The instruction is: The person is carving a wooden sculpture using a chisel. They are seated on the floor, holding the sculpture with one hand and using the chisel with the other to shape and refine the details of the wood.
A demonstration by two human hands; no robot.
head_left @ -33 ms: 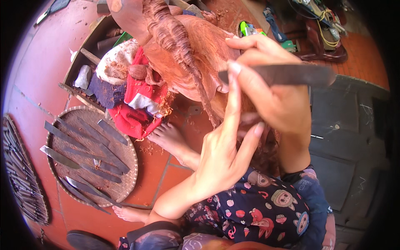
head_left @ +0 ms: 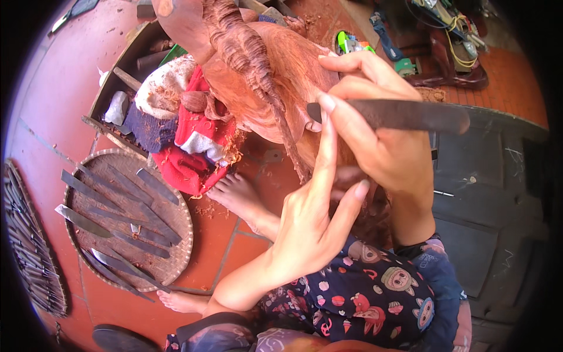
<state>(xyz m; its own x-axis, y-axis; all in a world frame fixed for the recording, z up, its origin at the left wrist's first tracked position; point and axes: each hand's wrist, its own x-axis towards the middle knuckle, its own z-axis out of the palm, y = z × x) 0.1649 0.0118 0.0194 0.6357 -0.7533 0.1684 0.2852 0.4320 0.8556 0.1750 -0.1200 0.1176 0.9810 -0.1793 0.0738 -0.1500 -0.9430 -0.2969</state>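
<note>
Both hands [head_left: 316,229] on chisel [head_left: 404,115] against wood carving [head_left: 258,70]

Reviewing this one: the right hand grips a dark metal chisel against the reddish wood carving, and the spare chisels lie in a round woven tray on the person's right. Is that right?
Not quite. The round woven tray with the spare chisels lies on the person's left, on the red tiled floor, as the head view shows. The rest holds: the right hand grips a dark metal chisel against the reddish wood carving.
</note>
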